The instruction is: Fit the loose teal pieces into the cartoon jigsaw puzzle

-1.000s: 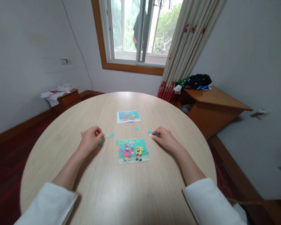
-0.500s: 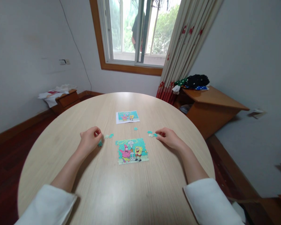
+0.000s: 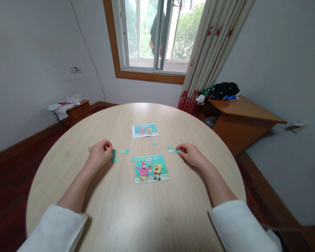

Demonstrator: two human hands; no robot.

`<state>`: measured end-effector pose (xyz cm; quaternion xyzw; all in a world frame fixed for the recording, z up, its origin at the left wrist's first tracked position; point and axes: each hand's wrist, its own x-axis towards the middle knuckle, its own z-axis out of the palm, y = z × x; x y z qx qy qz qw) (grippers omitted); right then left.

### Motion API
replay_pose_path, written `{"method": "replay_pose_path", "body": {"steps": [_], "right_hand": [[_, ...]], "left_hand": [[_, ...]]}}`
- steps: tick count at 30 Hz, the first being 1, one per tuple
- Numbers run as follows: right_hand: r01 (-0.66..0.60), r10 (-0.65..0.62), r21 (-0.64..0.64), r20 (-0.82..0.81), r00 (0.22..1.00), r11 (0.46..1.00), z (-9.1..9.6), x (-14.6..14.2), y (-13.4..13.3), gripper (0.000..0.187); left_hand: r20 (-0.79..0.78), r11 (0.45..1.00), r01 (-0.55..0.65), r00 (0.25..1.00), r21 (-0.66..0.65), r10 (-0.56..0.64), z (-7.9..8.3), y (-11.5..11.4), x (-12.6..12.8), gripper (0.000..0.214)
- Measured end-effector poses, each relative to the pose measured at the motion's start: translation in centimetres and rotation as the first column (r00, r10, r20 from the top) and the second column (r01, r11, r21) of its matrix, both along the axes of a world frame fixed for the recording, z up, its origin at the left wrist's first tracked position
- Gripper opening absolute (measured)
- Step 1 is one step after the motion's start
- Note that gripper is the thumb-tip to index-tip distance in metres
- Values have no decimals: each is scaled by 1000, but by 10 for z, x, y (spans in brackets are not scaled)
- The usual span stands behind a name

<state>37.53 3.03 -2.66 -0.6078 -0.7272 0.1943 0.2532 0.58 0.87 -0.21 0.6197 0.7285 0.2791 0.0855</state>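
A partly assembled jigsaw puzzle (image 3: pixel 151 168) with cartoon figures lies flat on the table, its edges uneven. My left hand (image 3: pixel 100 154) is to the left of it, thumb and fingers drawn together in a pinch. Teal puzzle pieces (image 3: pixel 113 159) lie right at those fingertips; whatever is between them is hidden. On the other side, my right hand (image 3: pixel 191 154) pinches a teal puzzle piece (image 3: pixel 176 151) at the table surface. Beside that piece lie a teal piece (image 3: pixel 170 147) and a pale piece (image 3: pixel 171 151).
Beyond the puzzle lies a picture sheet (image 3: pixel 146 130) with the same cartoon scene. A single teal piece (image 3: pixel 154 144) sits between them, and a pale piece (image 3: pixel 122 152) touches or nears a teal one (image 3: pixel 127 151). The round wooden table (image 3: pixel 136 217) faces a window.
My left hand has shifted slightly left, away from the puzzle, and more teal pieces show by its fingertips. My right hand stays by its pieces. The view has turned slightly left.
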Motion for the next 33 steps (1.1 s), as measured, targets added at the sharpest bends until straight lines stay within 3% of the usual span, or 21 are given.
{"method": "replay_pose_path", "body": {"steps": [11,18,26,33], "right_hand": [[-26,26,21,-20,999,999,-5,2,3,16],[-30,30,-13,-17,999,999,-3,1,2,17],[-17,17,-37,4,1000,999,3,-1,0,18],[-16,16,-42,4,1000,999,2,-1,0,19]], "left_hand": [[-67,984,45,996,-173,-57,-10,7,-9,39],[-146,969,26,987,-245,-63,-6,6,-4,27],[-75,958,60,994,-280,-84,-12,9,-6,21],[29,973,96,995,-209,-92,-21,10,-10,17]]}}
